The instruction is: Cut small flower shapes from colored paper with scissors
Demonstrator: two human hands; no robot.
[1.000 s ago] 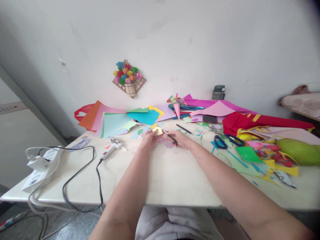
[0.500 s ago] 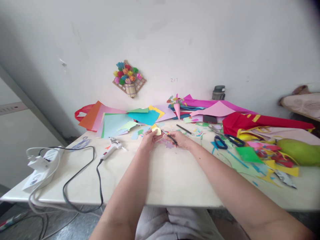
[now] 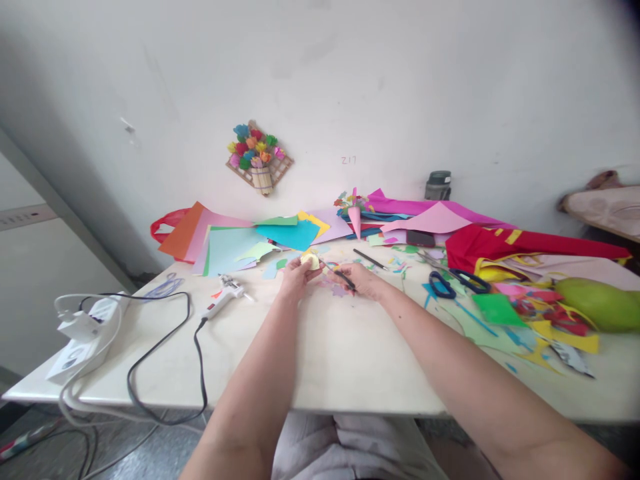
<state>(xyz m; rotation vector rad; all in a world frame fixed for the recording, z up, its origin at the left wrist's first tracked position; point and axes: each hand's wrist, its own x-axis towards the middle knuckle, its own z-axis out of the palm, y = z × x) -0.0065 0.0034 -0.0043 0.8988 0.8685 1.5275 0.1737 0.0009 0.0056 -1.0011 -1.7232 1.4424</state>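
My left hand [image 3: 297, 277] is closed on a small piece of pale yellow paper [image 3: 312, 261], held just above the table. In my right hand [image 3: 363, 280] is a pair of small scissors [image 3: 344, 279] with dark handles; its thin blades point left toward the paper. My fingers partly cover the handles, and whether the blades touch the paper is too small to tell. Paper scraps, among them a lilac cutout [image 3: 339, 291], lie beneath and around both hands. A black pen [image 3: 370, 259] rests behind my right hand.
A glue gun [image 3: 223, 301] with its cord lies left, near a white power strip [image 3: 100, 320]. Coloured paper sheets [image 3: 235, 247] line the wall. Right of my arm are blue-handled scissors [image 3: 443, 285], scraps and red cloth [image 3: 480, 247]. A pink paper cone with flowers [image 3: 354, 217] stands behind.
My left hand has shifted the yellow paper slightly left and tilted it, a little farther from the scissor blades. My right hand is almost unmoved.
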